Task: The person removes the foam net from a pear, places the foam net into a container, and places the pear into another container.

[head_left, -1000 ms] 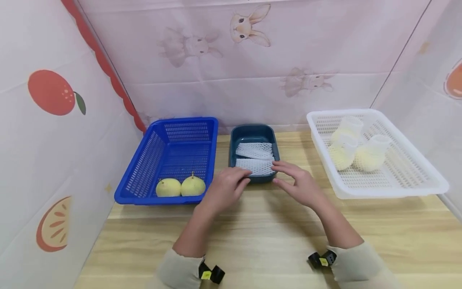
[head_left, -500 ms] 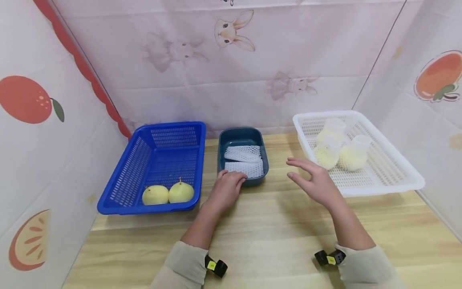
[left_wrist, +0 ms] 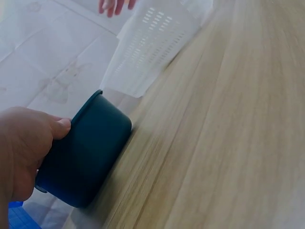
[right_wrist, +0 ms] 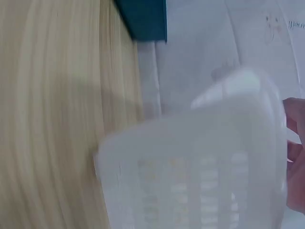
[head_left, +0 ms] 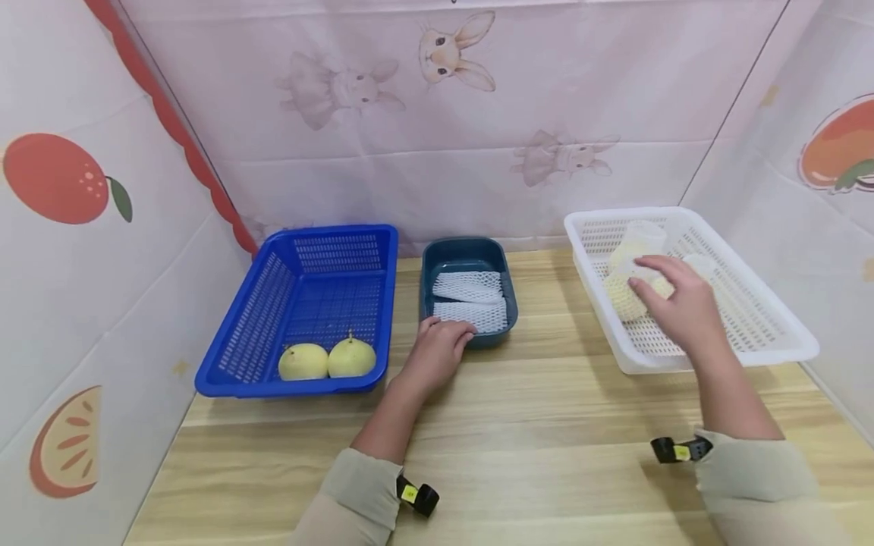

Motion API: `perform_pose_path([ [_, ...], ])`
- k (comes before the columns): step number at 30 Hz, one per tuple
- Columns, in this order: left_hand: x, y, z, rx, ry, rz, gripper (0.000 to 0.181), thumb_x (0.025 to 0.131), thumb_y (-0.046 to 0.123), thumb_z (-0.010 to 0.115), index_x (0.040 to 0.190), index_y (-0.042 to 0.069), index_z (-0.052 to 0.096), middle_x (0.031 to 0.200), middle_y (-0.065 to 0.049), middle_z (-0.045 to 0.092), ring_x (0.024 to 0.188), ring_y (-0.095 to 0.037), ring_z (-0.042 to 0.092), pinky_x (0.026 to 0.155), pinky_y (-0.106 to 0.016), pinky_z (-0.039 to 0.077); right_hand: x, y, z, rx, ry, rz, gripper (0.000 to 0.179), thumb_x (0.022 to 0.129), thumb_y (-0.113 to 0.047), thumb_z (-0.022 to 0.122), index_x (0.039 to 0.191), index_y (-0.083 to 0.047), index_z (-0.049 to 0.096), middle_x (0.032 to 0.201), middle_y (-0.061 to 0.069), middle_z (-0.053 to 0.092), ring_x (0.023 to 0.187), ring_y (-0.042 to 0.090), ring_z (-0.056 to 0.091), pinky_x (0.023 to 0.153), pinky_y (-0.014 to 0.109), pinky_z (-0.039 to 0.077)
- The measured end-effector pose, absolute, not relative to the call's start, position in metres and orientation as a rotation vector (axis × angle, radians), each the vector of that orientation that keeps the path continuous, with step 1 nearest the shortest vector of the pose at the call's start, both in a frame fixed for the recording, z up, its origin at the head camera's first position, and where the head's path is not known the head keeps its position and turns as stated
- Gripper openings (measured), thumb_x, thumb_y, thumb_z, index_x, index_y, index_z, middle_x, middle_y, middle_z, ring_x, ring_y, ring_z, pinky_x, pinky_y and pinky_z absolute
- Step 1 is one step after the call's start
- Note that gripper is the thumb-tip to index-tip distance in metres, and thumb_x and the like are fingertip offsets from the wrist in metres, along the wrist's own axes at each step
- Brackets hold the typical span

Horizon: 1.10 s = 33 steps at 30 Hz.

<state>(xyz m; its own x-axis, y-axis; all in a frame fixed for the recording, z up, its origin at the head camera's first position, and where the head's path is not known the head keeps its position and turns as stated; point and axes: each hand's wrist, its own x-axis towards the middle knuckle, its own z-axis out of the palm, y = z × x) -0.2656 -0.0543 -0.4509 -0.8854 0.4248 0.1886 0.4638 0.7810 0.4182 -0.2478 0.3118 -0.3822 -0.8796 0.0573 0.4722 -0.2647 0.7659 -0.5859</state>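
My left hand [head_left: 439,353] holds the front rim of a small dark teal container [head_left: 512,307], its fingers over the edge. In the left wrist view the thumb [left_wrist: 59,128] lies against the container's outer side [left_wrist: 90,152]. Inside it lie white foam net sleeves [head_left: 471,315], flat. My right hand [head_left: 690,311] is over the white basket [head_left: 778,337], thumb and fingers spread apart, close to pears in foam nets [head_left: 623,299]. It partly hides them. In the right wrist view its fingers [right_wrist: 291,121] show beyond the basket wall [right_wrist: 190,143].
At left stands a blue basket [head_left: 300,390] with two pale yellow-green pears [head_left: 351,359] at its near end. A fabric-covered wall [head_left: 464,182] with rabbit prints rises behind the containers. Everything stands on a wood-grain table [head_left: 532,447].
My right hand has left the teal container's right side and moved right, over the wrapped pears in the white basket. My left hand has stayed at the teal container's front rim.
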Motion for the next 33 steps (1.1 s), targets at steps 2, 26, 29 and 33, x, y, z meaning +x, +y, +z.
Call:
perform_pose_path([
  [2, -0.266, -0.054, -0.450, -0.712, -2.892, -0.720, 0.022, 0.102, 0.022, 0.054, 0.114, 0.017, 0.071, 0.116, 0.002, 0.072, 0.114, -0.017, 0.065, 0.113, -0.047, 0.029, -0.253, 0.328, -0.378, 0.090, -2.485, 0.893, 0.041, 0.095, -0.025, 0.064, 0.130, -0.003, 0.060, 0.141, 0.023, 0.052, 0.134, 0.045, 0.042, 0.113, 0.062, 0.027],
  [26, -0.268, -0.056, -0.447, -0.667, -2.906, -0.683, 0.022, 0.103, 0.027, 0.053, 0.113, 0.020, 0.072, 0.116, 0.005, 0.072, 0.114, -0.014, 0.064, 0.109, -0.042, 0.033, -0.293, 0.404, -0.400, -0.258, -3.021, 0.699, 0.072, 0.102, -0.049, 0.035, 0.148, 0.007, 0.030, 0.141, 0.042, 0.035, 0.127, 0.063, 0.031, 0.104, 0.072, 0.025],
  [29, -0.267, -0.056, -0.449, -0.669, -2.911, -0.677, 0.022, 0.103, 0.027, 0.053, 0.113, 0.020, 0.071, 0.116, 0.005, 0.072, 0.114, -0.014, 0.064, 0.109, -0.042, 0.033, -0.292, 0.405, -0.400, -0.233, -3.026, 0.636, 0.069, 0.103, -0.048, 0.033, 0.145, 0.008, 0.036, 0.140, 0.041, 0.037, 0.125, 0.063, 0.032, 0.102, 0.073, 0.026],
  [33, -0.266, -0.054, -0.452, -0.689, -2.924, -0.690, 0.023, 0.103, 0.027, 0.052, 0.115, 0.020, 0.071, 0.118, 0.005, 0.071, 0.117, -0.014, 0.062, 0.109, -0.042, 0.033, -0.285, 0.407, -0.397, -0.198, -3.041, 0.546, 0.066, 0.104, -0.045, 0.035, 0.140, 0.009, 0.041, 0.137, 0.041, 0.040, 0.121, 0.063, 0.035, 0.097, 0.074, 0.030],
])
